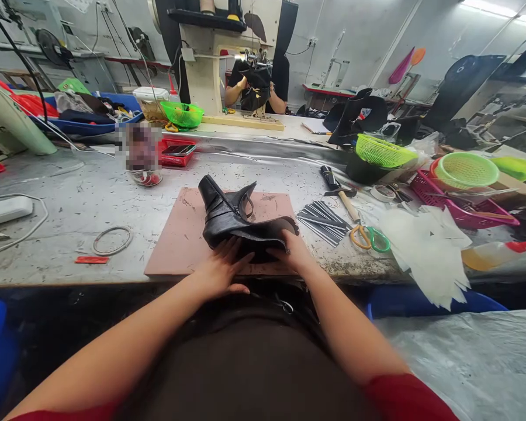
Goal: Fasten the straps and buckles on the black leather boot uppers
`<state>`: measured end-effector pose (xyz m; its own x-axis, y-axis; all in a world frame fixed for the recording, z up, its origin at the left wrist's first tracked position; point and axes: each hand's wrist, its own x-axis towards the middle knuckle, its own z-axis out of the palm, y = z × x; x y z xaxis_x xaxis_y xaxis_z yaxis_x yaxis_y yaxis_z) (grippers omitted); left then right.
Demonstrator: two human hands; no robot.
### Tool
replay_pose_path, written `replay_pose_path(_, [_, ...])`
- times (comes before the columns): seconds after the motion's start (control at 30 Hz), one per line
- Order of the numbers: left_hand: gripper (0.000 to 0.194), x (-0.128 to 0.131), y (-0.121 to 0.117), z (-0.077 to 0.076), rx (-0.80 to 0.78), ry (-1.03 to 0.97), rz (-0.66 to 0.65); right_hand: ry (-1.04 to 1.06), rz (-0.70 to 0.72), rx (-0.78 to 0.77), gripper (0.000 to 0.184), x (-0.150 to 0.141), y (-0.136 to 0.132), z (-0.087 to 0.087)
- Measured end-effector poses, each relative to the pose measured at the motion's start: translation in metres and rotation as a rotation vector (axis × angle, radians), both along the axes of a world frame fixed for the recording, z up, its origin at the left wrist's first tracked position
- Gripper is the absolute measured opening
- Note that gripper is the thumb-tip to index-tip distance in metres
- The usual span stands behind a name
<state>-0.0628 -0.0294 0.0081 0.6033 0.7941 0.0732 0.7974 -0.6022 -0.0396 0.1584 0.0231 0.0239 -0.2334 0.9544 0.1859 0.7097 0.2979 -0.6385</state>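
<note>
A black leather boot upper lies on its side on a pinkish-brown board, its shaft pointing to the upper left. No sole shows on it, and a thin strap runs across the ankle. Along its near edge, my left hand rests with fingers stretched and thumb apart, fingertips against the leather. My right hand pinches the open edge at the front end, thumb inside the dark opening and fingers partly hidden by leather.
Right of the board lie striped strips, a hammer, scissors and white sheets hanging over the table edge. A wire ring lies left. Behind, a person works at a sewing machine.
</note>
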Motion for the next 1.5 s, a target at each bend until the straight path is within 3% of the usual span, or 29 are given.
replay_pose_path(0.17, [0.094, 0.006, 0.002, 0.000, 0.004, -0.034, 0.072, 0.150, -0.025, -0.092, 0.020, 0.003, 0.002, -0.001])
replay_pose_path(0.3, [0.093, 0.008, 0.003, 0.002, -0.001, -0.058, 0.123, 0.208, -0.028, -0.106, 0.017, 0.005, 0.004, -0.004])
replay_pose_path(0.6, [0.094, 0.001, 0.002, 0.011, -0.064, 0.031, 0.028, 0.090, -0.022, -0.012, 0.021, 0.003, 0.004, -0.007])
replay_pose_path(0.77, [0.085, 0.023, 0.002, 0.018, -0.033, 0.037, -0.012, 0.064, -0.035, 0.000, 0.019, -0.001, 0.006, -0.007])
replay_pose_path(0.93, [0.086, 0.046, 0.005, 0.011, -0.001, -0.027, 0.045, 0.067, -0.025, -0.038, 0.013, 0.019, 0.012, 0.001])
replay_pose_path(1.13, [0.096, 0.041, 0.010, -0.004, 0.034, -0.033, -0.018, 0.014, -0.073, -0.080, 0.013, 0.040, 0.025, 0.005])
replay_pose_path(1.3, [0.094, 0.042, 0.015, 0.004, 0.007, -0.029, -0.039, 0.024, -0.038, -0.144, 0.015, 0.037, 0.030, 0.001])
replay_pose_path(1.5, [0.084, 0.067, 0.020, 0.014, 0.071, -0.035, -0.106, 0.129, -0.009, -0.257, 0.013, 0.042, 0.038, 0.009])
